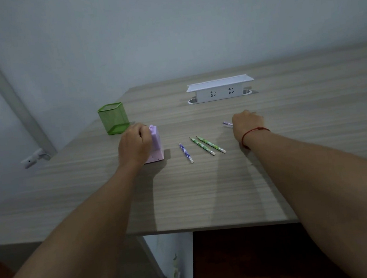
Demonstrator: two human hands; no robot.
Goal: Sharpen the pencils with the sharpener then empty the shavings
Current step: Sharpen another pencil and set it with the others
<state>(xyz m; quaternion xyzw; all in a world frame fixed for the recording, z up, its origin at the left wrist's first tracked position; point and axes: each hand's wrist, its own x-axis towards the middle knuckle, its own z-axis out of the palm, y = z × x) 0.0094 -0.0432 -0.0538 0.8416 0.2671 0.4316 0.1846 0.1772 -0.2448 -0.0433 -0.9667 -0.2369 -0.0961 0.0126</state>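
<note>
The left grip is curled round the lilac sharpener, which stands upright on the surface; its shavings box cannot be seen into. The right grip is clenched on one purple pencil, whose end pokes out leftward. Between the two grips lie three more: one blue-purple pencil and two green pencils side by side. One green mesh holder stands just behind the left grip, and one white socket box sits farther back.

The counter bore a sharpener under the left hand, three pencils between it and the right hand, a green cup beyond.
</note>
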